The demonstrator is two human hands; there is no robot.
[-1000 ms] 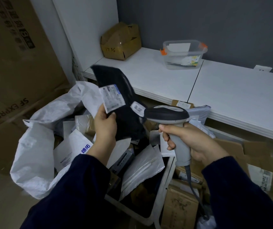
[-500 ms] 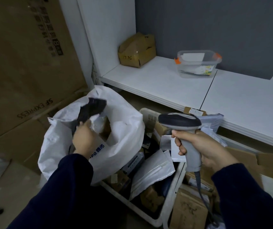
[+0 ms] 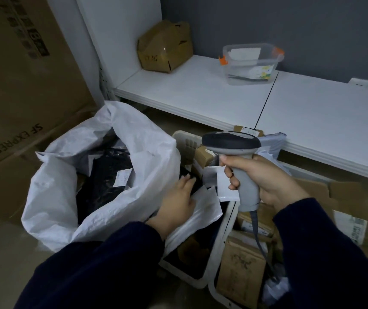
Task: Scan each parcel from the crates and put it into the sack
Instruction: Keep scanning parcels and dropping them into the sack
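left hand (image 3: 177, 200) flat, fingers straight, on white mailer (image 3: 203, 210) in crate (image 3: 221, 241) | right hand (image 3: 267, 181) wrapped round scanner (image 3: 246, 186) grip | black parcel (image 3: 105, 175) lying inside sack (image 3: 138, 150) | clear tub (image 3: 251, 63) up on shelf (image 3: 200, 90)

A white sack (image 3: 51, 197) stands open at the near left, with a black parcel (image 3: 107, 175) bearing a white label inside it. Just right of the sack, the left hand (image 3: 178, 202) rests with straight fingers (image 3: 187, 182) on a white parcel (image 3: 203, 210) in the left crate (image 3: 218, 246). The right hand (image 3: 274, 181) grips the grey scanner (image 3: 232, 146) by its handle, head pointing left. On the far counter (image 3: 200, 92) sit a cardboard box (image 3: 165, 47) and a clear tub (image 3: 252, 63).
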